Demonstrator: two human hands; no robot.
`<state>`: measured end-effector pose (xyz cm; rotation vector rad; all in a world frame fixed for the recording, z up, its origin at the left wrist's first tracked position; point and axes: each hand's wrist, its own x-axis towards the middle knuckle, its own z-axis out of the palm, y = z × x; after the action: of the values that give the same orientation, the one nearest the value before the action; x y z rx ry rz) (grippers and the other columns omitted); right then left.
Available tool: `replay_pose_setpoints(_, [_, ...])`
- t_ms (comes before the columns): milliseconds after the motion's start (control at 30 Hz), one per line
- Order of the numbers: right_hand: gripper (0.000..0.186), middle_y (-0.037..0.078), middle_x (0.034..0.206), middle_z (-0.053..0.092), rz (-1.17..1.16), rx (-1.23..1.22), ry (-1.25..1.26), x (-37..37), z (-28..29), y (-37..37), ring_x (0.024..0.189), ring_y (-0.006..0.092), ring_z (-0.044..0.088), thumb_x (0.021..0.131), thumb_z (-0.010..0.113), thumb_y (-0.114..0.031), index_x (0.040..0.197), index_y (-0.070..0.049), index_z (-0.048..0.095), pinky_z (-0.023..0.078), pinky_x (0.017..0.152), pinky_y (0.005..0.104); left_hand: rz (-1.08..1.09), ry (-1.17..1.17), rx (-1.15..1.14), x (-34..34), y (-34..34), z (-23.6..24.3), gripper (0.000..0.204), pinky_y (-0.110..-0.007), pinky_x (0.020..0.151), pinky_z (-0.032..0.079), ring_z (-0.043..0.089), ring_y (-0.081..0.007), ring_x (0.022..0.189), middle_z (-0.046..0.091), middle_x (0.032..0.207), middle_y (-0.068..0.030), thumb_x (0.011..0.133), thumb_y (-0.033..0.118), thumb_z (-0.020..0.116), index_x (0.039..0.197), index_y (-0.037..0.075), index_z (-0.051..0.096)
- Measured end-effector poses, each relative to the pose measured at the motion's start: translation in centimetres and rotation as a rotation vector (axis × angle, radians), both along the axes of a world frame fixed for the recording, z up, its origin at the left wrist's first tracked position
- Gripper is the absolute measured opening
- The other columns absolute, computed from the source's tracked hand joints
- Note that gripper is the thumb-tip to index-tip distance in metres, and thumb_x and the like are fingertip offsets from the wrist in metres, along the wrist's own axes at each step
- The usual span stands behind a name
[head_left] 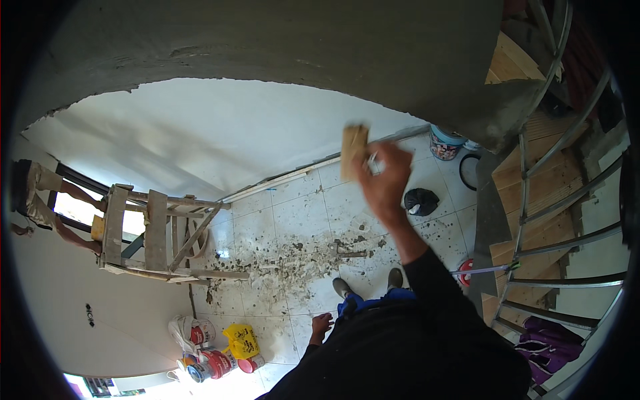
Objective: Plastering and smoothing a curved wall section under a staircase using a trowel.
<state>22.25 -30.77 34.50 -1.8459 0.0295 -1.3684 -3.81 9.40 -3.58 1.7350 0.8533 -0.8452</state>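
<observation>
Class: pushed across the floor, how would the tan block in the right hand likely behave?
The tan block would probably slide rather than roll, given its boxy outline. It seems light, as the right hand alone holds it. Its straight edges hint at stiffness, though blur hides the material.

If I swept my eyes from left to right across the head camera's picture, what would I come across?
A co-worker, wooden scaffold, the person's left hand, right hand holding a tan block, blue-topped bucket, purple fabric.
</observation>
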Motion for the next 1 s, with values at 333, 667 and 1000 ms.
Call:
replay_pose_setpoints(333, [0.02, 0.005, 0.075, 0.062, -0.13, 0.09, -0.248, 0.3, 12.1, -4.6, 0.066, 0.0185, 0.056, 0.072, 0.079, -0.008, 0.084, -0.006, 0.064, 0.042, 0.072, 0.037, 0.047, -0.048, 0.017, -0.6, 0.9, -0.1, 0.033, -0.029, 0.057, 0.052, 0.071, -0.0196, 0.078, 0.072, 0.099, -0.0096, 0.09, 0.025, 0.065, 0.114, 0.002, 0.069])
replay_pose_setpoints(667, [0.018, 0.004, 0.071, 0.059, -0.035, -0.029, 0.11, -2.2, -1.5, 3.3, 0.067, 0.0217, 0.054, 0.068, 0.077, -0.005, 0.077, -0.008, 0.061, 0.039, 0.072, 0.0366, 0.106, -0.033, -0.072, -0.1, 1.7, -1.2, 0.031, -0.03, 0.056, 0.05, 0.071, -0.0203, 0.078, 0.072, 0.098, -0.01, 0.09, 0.023, 0.064, 0.113, 0.003, 0.069])
replay_pose_setpoints(1000, [0.016, 0.006, 0.071, 0.065, -0.166, 0.036, -0.253, -0.1, 12.4, -5.2, 0.061, 0.0119, 0.058, 0.073, 0.075, -0.003, 0.086, -0.001, 0.067, 0.047, 0.058, 0.0282, 0.071, -0.048, -0.055, 1.2, 1.5, -1.5, 0.032, -0.028, 0.054, 0.05, 0.07, -0.0172, 0.075, 0.072, 0.095, -0.0081, 0.088, 0.023, 0.065, 0.112, 0.002, 0.07])
